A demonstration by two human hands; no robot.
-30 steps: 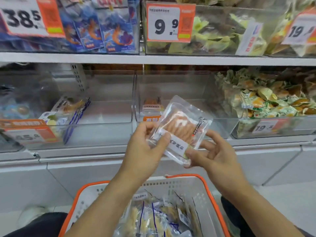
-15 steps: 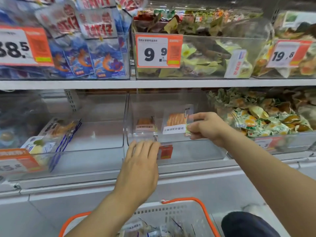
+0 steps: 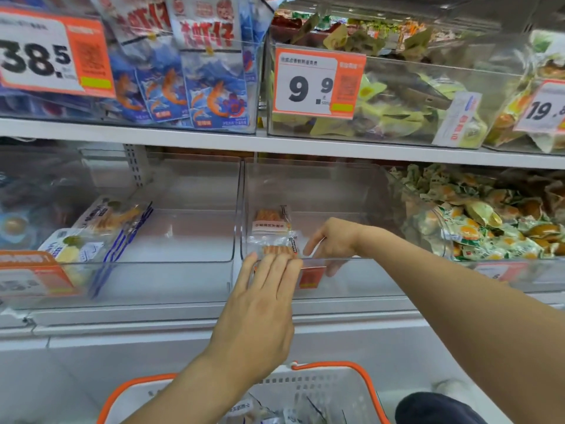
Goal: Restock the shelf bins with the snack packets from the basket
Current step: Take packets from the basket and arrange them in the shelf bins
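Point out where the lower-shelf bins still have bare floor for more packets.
Middle bin: bare right of the two orange packets, behind the right hand. Left bin: bare floor right of its blue-striped packets. Right bin: heaped full. Left hand rests on the middle bin's front edge.

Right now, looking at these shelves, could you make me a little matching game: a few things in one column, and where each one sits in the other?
Things:
1. 9.9 price tag
2. blue shrimp packets
3. orange-rimmed basket
4. clear packet of orange snack sticks

Places:
A. below the shelves, nearest the person
B. middle bin of the lower shelf, by the right hand
C. upper shelf, left bin
D. front of the upper shelf's middle bin

Pairs: 1-D, 2-C, 3-A, 4-B
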